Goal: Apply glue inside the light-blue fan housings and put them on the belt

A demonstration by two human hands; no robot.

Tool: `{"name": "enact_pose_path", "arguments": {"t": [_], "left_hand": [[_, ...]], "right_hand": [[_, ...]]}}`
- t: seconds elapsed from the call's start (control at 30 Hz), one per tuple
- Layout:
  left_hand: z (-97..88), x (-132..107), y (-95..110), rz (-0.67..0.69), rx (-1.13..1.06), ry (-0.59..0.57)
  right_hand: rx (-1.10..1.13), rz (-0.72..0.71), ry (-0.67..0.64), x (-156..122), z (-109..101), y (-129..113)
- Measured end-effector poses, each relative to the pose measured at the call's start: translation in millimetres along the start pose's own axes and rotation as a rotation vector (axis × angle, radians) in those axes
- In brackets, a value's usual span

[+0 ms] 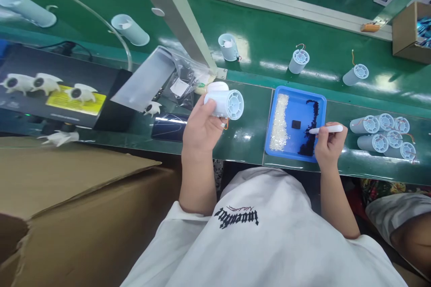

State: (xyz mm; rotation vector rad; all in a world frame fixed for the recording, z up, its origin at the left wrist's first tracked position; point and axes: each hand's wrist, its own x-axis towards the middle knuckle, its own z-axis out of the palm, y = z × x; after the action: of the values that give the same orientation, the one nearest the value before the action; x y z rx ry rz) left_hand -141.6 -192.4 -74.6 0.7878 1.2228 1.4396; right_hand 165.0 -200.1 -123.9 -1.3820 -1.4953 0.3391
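My left hand (202, 128) is closed around a pale blue plastic cylinder (219, 104), its spoked end turned to the right and a short orange wire hanging below. In my right hand (328, 143) is a white pen-shaped tool (332, 129), held in a pinch, its thin tip over the black pile. That tip points into a blue tray (267, 145). White small pieces (279, 121) lie along the tray's left side, small black pieces (306, 145) along its right. Between them rests a dark square block (296, 124).
Several pale blue cylinders (370, 142) are grouped at the right of the bench, with others along the green conveyor (262, 22). A slanted metal post (175, 13) rises ahead. White fan parts (82, 93) lie on a black machine (111, 112). A cardboard box (84, 197) fills the lower left.
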Motion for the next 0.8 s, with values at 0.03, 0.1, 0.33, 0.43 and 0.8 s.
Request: {"name": "enact_pose_path", "arguments": {"t": [0.03,0.1,0.33,0.43,0.8], "left_hand": [[-0.7,0,-1,0.004,-0.005,0.004],[-0.9,0,-3,0.011,0.004,0.018],[7.9,-1,-4,-0.05,-0.086,0.011],[13.4,-2,-2,-0.094,-0.126,0.029],[28.3,-6,-7,-0.24,-0.345,-0.045]], "right_hand": [[-0.01,0.006,-0.004,0,0,0],[-0.029,0.016,-0.023,1,1,-3],[-0.056,-0.011,-0.096,9,3,-10],[-0.053,0.03,-0.084,13,6,-9],[0.052,0.012,-0.134,17,19,-19]]}}
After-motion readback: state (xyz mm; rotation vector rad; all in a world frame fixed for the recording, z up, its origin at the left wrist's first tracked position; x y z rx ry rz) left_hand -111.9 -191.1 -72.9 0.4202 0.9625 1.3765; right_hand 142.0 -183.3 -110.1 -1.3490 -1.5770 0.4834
